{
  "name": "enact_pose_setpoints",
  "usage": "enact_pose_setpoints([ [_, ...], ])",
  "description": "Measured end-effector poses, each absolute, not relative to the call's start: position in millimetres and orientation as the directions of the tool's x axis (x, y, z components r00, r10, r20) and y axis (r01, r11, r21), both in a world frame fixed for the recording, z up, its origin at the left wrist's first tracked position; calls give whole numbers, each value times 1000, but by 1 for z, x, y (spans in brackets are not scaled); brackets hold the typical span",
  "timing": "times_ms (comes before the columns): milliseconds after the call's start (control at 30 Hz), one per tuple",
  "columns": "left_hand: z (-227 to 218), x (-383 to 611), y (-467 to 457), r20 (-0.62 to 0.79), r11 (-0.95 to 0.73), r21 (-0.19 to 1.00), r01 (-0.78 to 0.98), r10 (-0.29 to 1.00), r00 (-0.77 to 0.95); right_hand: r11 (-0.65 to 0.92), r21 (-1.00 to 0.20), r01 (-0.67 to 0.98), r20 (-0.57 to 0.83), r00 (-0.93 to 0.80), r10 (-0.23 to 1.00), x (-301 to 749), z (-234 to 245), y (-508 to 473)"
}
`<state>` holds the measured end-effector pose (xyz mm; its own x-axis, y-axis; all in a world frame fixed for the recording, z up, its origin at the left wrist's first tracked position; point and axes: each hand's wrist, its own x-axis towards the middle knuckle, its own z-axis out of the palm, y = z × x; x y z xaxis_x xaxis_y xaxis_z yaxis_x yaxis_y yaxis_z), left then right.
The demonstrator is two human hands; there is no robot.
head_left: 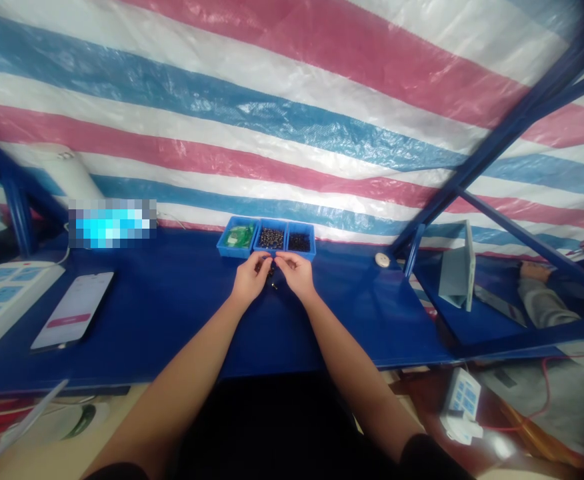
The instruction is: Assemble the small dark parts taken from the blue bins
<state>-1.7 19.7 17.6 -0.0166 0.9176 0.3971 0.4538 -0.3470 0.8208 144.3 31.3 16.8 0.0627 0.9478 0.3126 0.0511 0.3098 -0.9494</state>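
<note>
Fingertips pinched, my left hand [251, 280] and my right hand [296, 273] almost meet just in front of three joined blue bins [229, 252]. Whatever lies between the fingers is too small and dark to make out. A few small dark and shiny parts [273, 286] rest on the blue table between the hands. In the left bin is a green plastic bag [239, 235]. Small dark parts with a metallic shine [272, 237] fill the middle bin, and small black parts [299, 243] fill the right one.
On the blue table [172, 320], a phone [72, 310] and a white power strip [9, 293] lie at left. A round whitish object [382, 260] is at right, near a blue frame [415, 250]. Beyond it are a tablet stand [457, 270] and another person's sleeve [547, 300].
</note>
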Motion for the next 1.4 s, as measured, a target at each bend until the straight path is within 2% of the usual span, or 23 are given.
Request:
enact_pose_setpoints([
  [600,18,-3,21,433,-366,780,507,901,-14,304,-951,50,305,15,952,144,17,30],
  [867,18,0,19,400,-359,844,399,916,-21,327,-940,95,333,45,942,145,20,29],
  [1200,19,-3,19,419,-365,809,460,908,-17,339,-928,154,348,35,937,145,22,28],
  [1400,17,-2,20,424,-374,834,406,905,-36,348,-927,141,359,61,931,148,19,31],
])
